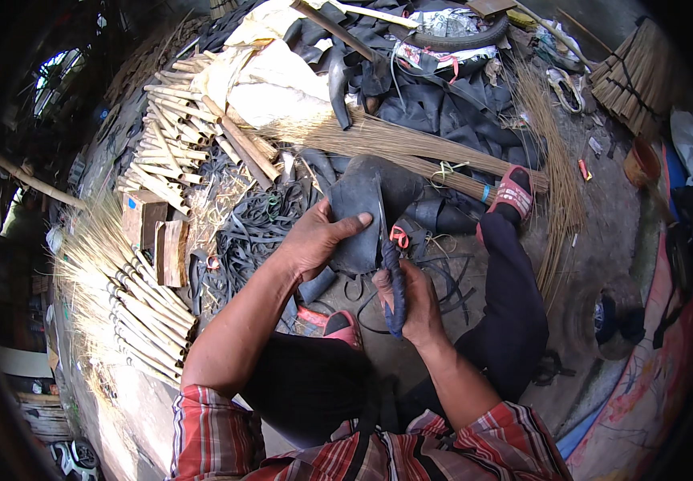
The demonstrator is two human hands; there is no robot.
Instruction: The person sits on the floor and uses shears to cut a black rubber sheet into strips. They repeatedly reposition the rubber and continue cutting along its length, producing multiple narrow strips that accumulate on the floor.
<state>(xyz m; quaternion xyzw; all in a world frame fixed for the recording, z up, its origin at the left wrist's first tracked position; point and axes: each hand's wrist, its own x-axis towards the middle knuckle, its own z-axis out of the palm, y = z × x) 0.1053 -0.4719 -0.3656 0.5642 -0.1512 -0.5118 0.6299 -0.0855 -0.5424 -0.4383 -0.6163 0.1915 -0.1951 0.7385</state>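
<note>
My left hand [318,240] grips a piece of black rubber sheet [354,232], with the thumb lying on top and the other fingers beneath it. In my right hand [419,301] is a pair of scissors [395,293], their handle wrapped in dark blue cloth. The narrow blade points away from me along the sheet's right edge; how far its edges are apart I cannot tell. Below the sheet, a tangled heap of black rubber strips [254,220] lies on the left. A few loose strips [443,293] curl on the floor beside my right hand.
Bound brooms [146,321] and stacked bamboo handles [170,136] lie at left, near wooden blocks [144,215]. Long bristle bundles [419,152] cross ahead, before black rubber pieces [451,104] and a tyre [463,38]. My sandalled foot [513,192] rests at right.
</note>
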